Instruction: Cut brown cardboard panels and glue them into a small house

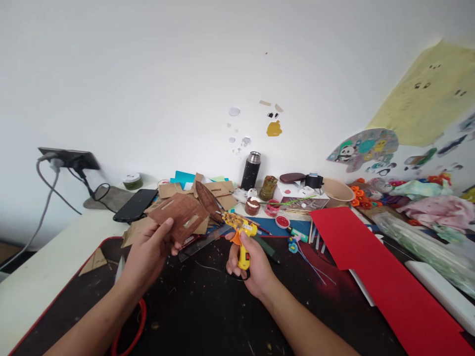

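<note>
In my left hand [150, 252] is a flat brown-painted cardboard piece [178, 213] with small cut slots, gripped between thumb and fingers and tilted above the mat. A curved, pointed brown piece [208, 199] stands up at its right edge; whether the two are joined I cannot tell. My right hand [258, 264] is wrapped around the handle of a yellow hot glue gun [245, 228] with an orange trigger. The gun's nozzle points up and left, close to the curved piece. Dark stains mark the gun's front.
Red-handled scissors [140, 321] lie under my left forearm on the black mat [208, 316]. Cardboard scraps [222, 190] and a black thermos [251, 170] stand behind. Red card [371, 262] covers the right side. A phone [135, 205] lies at left, below a plugged-in power socket [69, 158].
</note>
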The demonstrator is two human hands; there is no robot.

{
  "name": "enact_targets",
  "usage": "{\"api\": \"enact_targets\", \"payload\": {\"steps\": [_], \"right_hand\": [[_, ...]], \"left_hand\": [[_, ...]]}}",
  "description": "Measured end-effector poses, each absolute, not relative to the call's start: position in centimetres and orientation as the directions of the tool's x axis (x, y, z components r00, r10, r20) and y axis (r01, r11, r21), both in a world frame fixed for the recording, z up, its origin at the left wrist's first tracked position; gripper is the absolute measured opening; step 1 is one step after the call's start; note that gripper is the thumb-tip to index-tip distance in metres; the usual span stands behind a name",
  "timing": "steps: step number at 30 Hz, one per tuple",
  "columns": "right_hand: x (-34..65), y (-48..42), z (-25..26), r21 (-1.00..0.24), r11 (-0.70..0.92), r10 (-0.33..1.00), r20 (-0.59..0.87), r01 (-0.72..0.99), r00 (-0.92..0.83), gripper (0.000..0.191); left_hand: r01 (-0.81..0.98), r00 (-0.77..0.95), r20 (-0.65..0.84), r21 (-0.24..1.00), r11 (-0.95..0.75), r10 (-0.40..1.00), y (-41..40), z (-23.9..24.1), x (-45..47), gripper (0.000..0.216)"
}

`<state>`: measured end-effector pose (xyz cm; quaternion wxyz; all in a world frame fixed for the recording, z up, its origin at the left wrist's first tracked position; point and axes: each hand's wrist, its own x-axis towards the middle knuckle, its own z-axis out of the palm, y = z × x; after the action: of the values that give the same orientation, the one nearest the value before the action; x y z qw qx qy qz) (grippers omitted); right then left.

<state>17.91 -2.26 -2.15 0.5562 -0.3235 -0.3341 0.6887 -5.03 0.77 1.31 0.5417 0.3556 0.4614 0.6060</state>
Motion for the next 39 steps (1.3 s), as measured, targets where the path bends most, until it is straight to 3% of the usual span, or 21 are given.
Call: {"api": "enact_targets", "payload": {"steps": [11,22,31,39], "right_hand": [[17.4,-3.0,-2.1,-0.812,-0.207,0.962,-0.067,-0.547,-0.265,0.054],[16.2,-3.8,-2.8,-0.752,-0.391,0.858,-0.090,-0.530,-0.506,0.072],[16.3,-2.0,-0.9,-0.719,-0.334,0.934,-0.166,-0.610,-0.316,0.062],[14.7,-0.9,-0.8,-0.914,-0.110,0.981,-0.038,-0.390,-0.189,0.066]], "left_hand": [[-0.290,-0.124,-0.086,0.956,0.046,0.989,0.5,1.1,-4.6,0.046],[-0.294,-0.118,-0.100,0.954,0.062,0.988,0.4,1.0,-4.5,0.048],[-0.352,-0.109,-0.113,0.934,0.068,0.988,0.8,0.6,-4.8,0.054],[-0.319,-0.178,-0.073,0.948,0.013,0.981,1.1,0.4,-5.0,0.051]]}}
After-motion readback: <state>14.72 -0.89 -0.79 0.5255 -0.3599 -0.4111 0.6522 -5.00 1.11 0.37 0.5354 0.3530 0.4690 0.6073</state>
